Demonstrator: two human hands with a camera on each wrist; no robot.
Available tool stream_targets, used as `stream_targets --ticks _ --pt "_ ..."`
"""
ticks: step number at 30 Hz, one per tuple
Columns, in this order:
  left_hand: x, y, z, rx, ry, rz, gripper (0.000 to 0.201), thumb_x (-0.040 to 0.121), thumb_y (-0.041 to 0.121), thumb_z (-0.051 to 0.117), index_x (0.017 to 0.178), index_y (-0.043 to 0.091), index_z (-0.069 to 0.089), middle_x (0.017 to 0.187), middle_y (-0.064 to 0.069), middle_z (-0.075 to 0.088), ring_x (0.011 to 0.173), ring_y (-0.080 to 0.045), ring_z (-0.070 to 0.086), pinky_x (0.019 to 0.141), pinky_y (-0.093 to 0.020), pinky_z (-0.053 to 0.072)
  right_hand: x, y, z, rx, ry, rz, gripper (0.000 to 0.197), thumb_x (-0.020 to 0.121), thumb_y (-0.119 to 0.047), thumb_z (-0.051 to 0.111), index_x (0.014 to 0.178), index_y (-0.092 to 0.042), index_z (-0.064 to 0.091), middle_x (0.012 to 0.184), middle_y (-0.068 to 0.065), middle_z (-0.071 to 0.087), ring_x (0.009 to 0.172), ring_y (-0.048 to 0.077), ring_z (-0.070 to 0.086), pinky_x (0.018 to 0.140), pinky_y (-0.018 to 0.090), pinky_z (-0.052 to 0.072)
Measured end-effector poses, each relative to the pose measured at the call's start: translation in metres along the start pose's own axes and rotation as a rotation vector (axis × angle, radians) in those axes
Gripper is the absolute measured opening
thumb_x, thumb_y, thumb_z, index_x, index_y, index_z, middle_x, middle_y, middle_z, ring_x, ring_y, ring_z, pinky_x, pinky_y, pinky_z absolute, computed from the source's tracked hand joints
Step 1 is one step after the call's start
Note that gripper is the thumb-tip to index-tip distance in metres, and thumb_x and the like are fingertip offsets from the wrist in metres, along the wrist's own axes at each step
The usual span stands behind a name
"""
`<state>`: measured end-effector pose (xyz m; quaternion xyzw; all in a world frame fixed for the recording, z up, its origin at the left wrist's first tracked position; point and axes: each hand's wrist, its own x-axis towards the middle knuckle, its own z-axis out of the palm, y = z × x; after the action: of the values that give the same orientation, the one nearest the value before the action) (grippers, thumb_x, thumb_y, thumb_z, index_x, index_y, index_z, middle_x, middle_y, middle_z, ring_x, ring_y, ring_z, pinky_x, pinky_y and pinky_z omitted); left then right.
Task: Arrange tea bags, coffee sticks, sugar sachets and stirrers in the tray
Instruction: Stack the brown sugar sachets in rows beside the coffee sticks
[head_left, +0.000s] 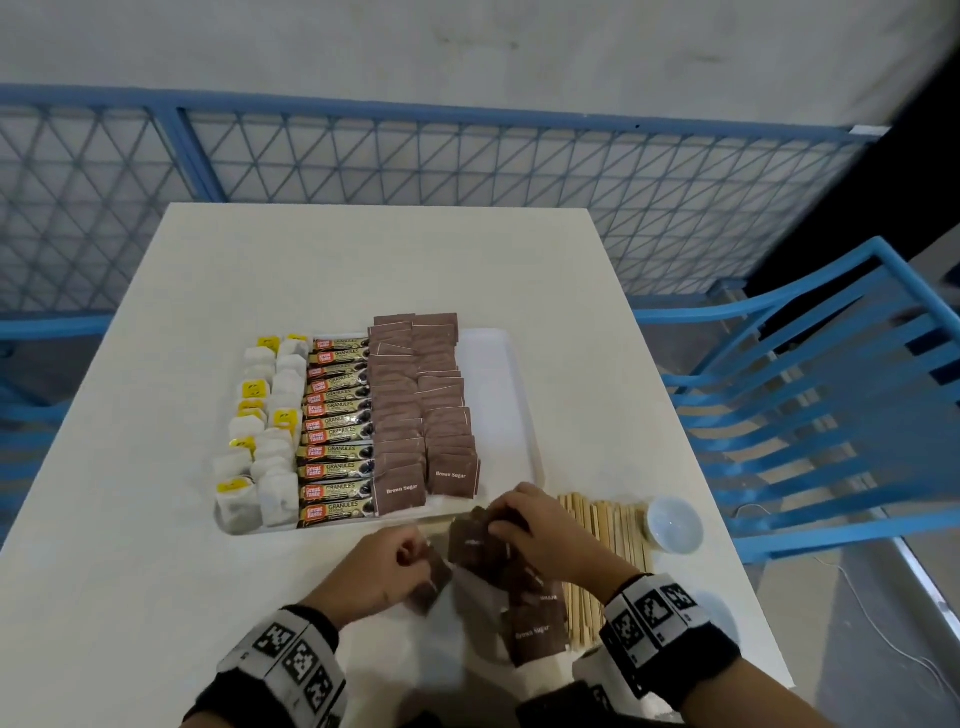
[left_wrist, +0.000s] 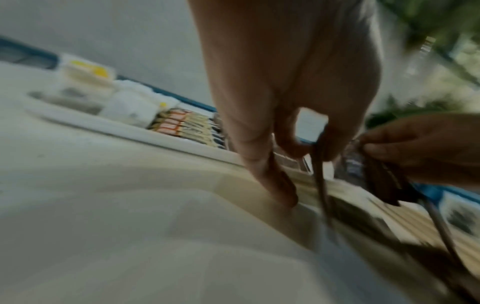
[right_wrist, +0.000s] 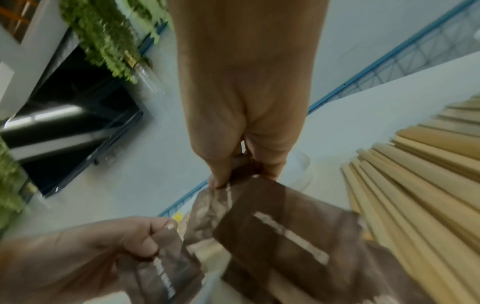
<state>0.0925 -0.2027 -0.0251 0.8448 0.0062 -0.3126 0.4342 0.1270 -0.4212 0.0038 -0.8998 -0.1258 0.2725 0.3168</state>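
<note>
wrist bands: black-and-white patterned bands (head_left: 291, 660) sat on both wrists at the bottom of the head view.
left hand: the left hand (head_left: 379, 569) was below the tray's near edge, fingers curled, pinching one brown sugar sachet (head_left: 431, 584) by its upper edge; the sachet hung down toward the table.
right hand: the right hand (head_left: 540, 530) was just right of the left, fingers curled, pinching a small bunch of brown sachets (head_left: 475, 545) at the top.
loose sachets: more brown sugar sachets (head_left: 535, 631) lay in a heap on the table under and behind the right hand.
stirrers: wooden stirrers (head_left: 605, 525) lay side by side on the table, right of the heap, outside the tray.
cup: a small white cup (head_left: 672, 522) stood just right of the stirrers.
tray: the white tray (head_left: 498, 395) sat mid-table; its right strip was bare.
tea bags: two columns of tea bags (head_left: 260, 441) filled the tray's left side.
coffee sticks: a column of coffee sticks (head_left: 337, 426) lay beside the tea bags.
arranged sugar: two overlapping columns of brown sachets (head_left: 421, 405) stood right of the coffee sticks.
table: a white table (head_left: 156, 364).
surroundings: a blue slatted chair (head_left: 831, 395) stood at the right; a blue mesh fence (head_left: 415, 156) ran behind.
</note>
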Motion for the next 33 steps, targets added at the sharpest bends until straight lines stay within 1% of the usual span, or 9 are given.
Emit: stream_targets --ticks 3,6,9,11,13,15,18,25,33 --pt "-0.001 0.008 -0.01 -0.453 0.012 -0.074 0.004 0.078 0.02 0.047 0.074 0.021 0.046 0.085 -0.017 0.05 0.08 -0.022 0.051 0.071 -0.037 0.04 0.002 -0.009 -0.008 0.15 0.068 -0.014 0.014 0.092 -0.025 0.054 0.105 -0.021 0.06 0.1 -0.007 0.055 0.095 0.009 0.052 0.084 0.018 0.039" --pt "-0.004 0.025 -0.013 -0.932 -0.033 -0.083 0.027 0.084 0.009 0.042 0.109 0.01 0.051 0.095 -0.023 0.059 0.081 -0.034 0.064 0.067 -0.038 0.052 0.004 -0.024 -0.012 0.349 0.074 -0.057 0.006 0.09 -0.026 0.059 0.095 -0.029 0.059 0.091 -0.014 0.061 0.083 -0.002 0.057 0.075 0.012 0.042" --pt "-0.01 0.042 -0.016 -1.101 -0.142 -0.024 0.048 0.089 0.044 0.043 0.121 0.011 0.055 0.111 -0.02 0.066 0.096 -0.036 0.065 0.071 -0.043 0.055 0.006 -0.039 -0.01 0.43 0.103 -0.072 0.011 0.084 -0.026 0.067 0.092 -0.029 0.06 0.086 -0.018 0.061 0.079 -0.005 0.057 0.068 0.005 0.044" --pt "-0.013 0.044 -0.018 -1.108 -0.172 -0.009 0.057 0.091 0.061 0.033 0.124 0.02 0.055 0.121 -0.013 0.065 0.107 -0.034 0.062 0.074 -0.042 0.055 0.008 -0.044 -0.005 0.351 0.13 -0.086 0.014 0.081 -0.027 0.07 0.092 -0.026 0.061 0.084 -0.019 0.059 0.078 -0.005 0.055 0.066 0.002 0.042" --pt "-0.014 0.041 -0.019 -1.019 -0.165 0.013 0.07 0.074 0.066 0.059 0.125 0.017 0.056 0.114 -0.011 0.068 0.101 -0.031 0.066 0.07 -0.037 0.056 0.007 -0.049 -0.004 0.271 0.135 -0.127 0.014 0.081 -0.027 0.071 0.092 -0.022 0.064 0.082 -0.014 0.059 0.076 -0.002 0.052 0.066 0.002 0.038" --pt "-0.016 0.036 -0.019 -0.919 -0.123 0.038 0.067 0.071 0.047 0.074 0.124 0.009 0.057 0.098 -0.01 0.072 0.085 -0.024 0.069 0.061 -0.028 0.054 0.005 -0.05 -0.005 0.144 0.116 -0.213 0.023 0.081 -0.031 0.07 0.099 -0.017 0.068 0.085 -0.011 0.058 0.075 -0.002 0.049 0.066 0.006 0.036" --pt "-0.018 0.027 -0.019 -0.818 -0.05 0.017 0.031 0.091 0.012 0.052 0.122 0.009 0.057 0.091 -0.002 0.073 0.075 -0.013 0.069 0.055 -0.019 0.05 -0.003 -0.044 -0.01 0.059 0.021 -0.251 0.036 0.084 -0.039 0.064 0.116 -0.022 0.064 0.089 -0.016 0.051 0.078 -0.007 0.046 0.07 0.004 0.035" --pt "-0.014 0.024 -0.018 -0.578 -0.009 0.004 0.029 0.091 0.007 0.056 0.117 0.019 0.057 0.106 -0.005 0.069 0.097 -0.018 0.064 0.076 -0.026 0.05 -0.033 0.019 0.01 -0.635 -0.184 -0.065 0.093 0.066 -0.062 0.069 0.138 -0.02 0.028 0.134 0.003 0.036 0.122 0.022 0.032 0.107 0.038 0.026" --pt "-0.011 0.032 -0.021 -0.715 -0.019 0.023 0.051 0.095 -0.004 0.036 0.12 0.039 0.043 0.113 -0.013 0.067 0.103 -0.037 0.064 0.078 -0.04 0.054 -0.036 0.019 0.017 -0.596 -0.245 -0.076 0.059 0.086 -0.037 0.059 0.135 -0.018 0.031 0.133 0.005 0.04 0.12 0.023 0.04 0.106 0.037 0.029"
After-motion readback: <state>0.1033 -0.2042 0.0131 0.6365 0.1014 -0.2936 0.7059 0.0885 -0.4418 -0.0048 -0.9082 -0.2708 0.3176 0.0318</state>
